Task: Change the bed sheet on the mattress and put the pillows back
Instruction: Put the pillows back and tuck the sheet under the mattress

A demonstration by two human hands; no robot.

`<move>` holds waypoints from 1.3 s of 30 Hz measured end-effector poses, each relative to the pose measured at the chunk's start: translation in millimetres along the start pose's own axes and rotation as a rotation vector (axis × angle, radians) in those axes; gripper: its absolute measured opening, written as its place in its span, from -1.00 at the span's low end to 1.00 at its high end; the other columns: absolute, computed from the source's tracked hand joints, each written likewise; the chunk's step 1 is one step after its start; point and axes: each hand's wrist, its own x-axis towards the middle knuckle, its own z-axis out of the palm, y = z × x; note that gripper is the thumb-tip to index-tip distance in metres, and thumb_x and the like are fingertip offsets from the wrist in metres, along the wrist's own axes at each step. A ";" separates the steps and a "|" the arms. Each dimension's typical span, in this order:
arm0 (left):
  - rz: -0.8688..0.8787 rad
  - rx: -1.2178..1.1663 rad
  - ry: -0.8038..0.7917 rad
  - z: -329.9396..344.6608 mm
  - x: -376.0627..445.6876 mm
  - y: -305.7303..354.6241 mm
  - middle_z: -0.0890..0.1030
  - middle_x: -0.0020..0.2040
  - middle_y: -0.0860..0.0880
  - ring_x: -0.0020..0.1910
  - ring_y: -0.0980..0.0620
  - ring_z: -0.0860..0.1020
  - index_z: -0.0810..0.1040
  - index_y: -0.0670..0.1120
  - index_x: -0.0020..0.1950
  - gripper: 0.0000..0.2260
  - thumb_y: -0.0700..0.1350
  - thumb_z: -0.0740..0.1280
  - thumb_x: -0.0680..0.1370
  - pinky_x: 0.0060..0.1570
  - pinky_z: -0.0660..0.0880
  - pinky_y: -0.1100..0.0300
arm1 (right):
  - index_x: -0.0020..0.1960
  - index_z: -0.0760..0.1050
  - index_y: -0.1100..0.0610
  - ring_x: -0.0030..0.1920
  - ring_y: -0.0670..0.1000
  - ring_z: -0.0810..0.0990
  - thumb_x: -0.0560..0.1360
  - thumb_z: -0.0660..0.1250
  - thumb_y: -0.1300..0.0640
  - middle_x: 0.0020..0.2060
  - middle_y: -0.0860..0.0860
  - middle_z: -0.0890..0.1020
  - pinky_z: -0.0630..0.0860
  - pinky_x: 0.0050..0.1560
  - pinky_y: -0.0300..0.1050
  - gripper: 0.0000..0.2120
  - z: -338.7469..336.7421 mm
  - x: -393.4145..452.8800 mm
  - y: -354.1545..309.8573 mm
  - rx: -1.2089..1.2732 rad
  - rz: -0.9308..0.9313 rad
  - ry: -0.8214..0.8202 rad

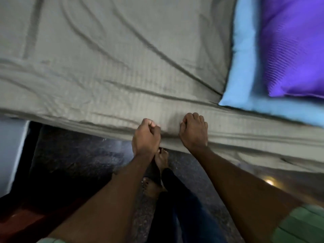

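A grey striped bed sheet covers the mattress and hangs over its near edge, with long wrinkles across it. My left hand grips the sheet's hanging edge in a fist. My right hand grips the same edge a little to the right, fingers curled into the cloth. At the upper right a purple pillow lies on top of a light blue pillow, both on the bed.
The dark speckled floor runs along the bed's near side, with my bare feet close to the mattress. A pale wall or cabinet stands at the left, with a dark red surface at the bottom left.
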 end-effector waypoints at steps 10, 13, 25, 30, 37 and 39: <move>0.262 0.000 -0.388 194.0 -129.5 132.2 0.55 -0.26 0.10 -0.20 0.03 0.56 0.47 0.00 -0.11 -0.78 0.12 0.35 0.58 -0.20 0.42 0.15 | -0.01 0.52 0.16 0.06 0.27 0.51 0.51 0.29 0.16 -0.01 0.18 0.58 0.48 0.02 0.19 -0.91 -60.9 -72.8 240.4 0.059 0.402 0.152; 0.330 0.014 -0.428 252.2 -166.3 167.7 0.55 -0.29 0.09 -0.24 0.01 0.55 0.47 0.00 -0.12 -0.80 0.09 0.37 0.57 -0.18 0.51 0.10 | -0.02 0.54 0.16 0.05 0.25 0.53 0.52 0.30 0.14 -0.03 0.17 0.60 0.50 0.03 0.18 -0.90 -79.5 -87.7 312.0 0.142 0.531 0.214; 0.457 0.180 -0.495 489.8 -337.0 336.3 0.64 -0.19 0.02 -0.12 -0.11 0.63 0.49 0.00 -0.09 -0.79 0.12 0.35 0.58 -0.11 0.57 0.02 | -0.01 0.58 0.17 0.12 0.27 0.56 0.57 0.29 0.08 -0.01 0.20 0.65 0.44 0.14 0.10 -0.83 -177.4 -177.6 625.7 0.264 0.847 0.282; 0.545 0.193 -0.482 572.4 -373.2 408.0 0.67 -0.07 0.05 -0.07 -0.04 0.62 0.54 0.02 0.00 -0.86 0.07 0.34 0.59 -0.10 0.56 0.06 | -0.04 0.58 0.20 0.09 0.29 0.57 0.56 0.30 0.13 -0.04 0.22 0.64 0.44 0.10 0.13 -0.85 -203.2 -171.0 721.1 0.268 0.799 0.340; 0.970 0.396 -0.410 669.5 -367.1 462.3 0.60 0.03 0.01 0.05 -0.06 0.55 0.58 0.03 0.05 -0.88 -0.03 0.36 0.53 0.09 0.46 0.01 | 0.43 0.38 0.17 0.37 0.23 0.41 0.54 0.38 0.00 0.34 0.18 0.46 0.38 0.34 0.15 -0.48 -237.1 -116.0 823.2 0.296 0.977 0.466; 1.025 0.479 -0.401 697.2 -366.1 475.2 0.55 0.13 0.00 0.14 -0.04 0.50 0.56 0.04 0.15 -0.77 0.03 0.36 0.52 0.15 0.40 0.03 | 0.57 0.23 0.12 0.47 0.21 0.34 0.52 0.43 -0.09 0.48 0.15 0.38 0.32 0.45 0.17 -0.26 -240.8 -100.2 856.4 0.464 1.060 0.460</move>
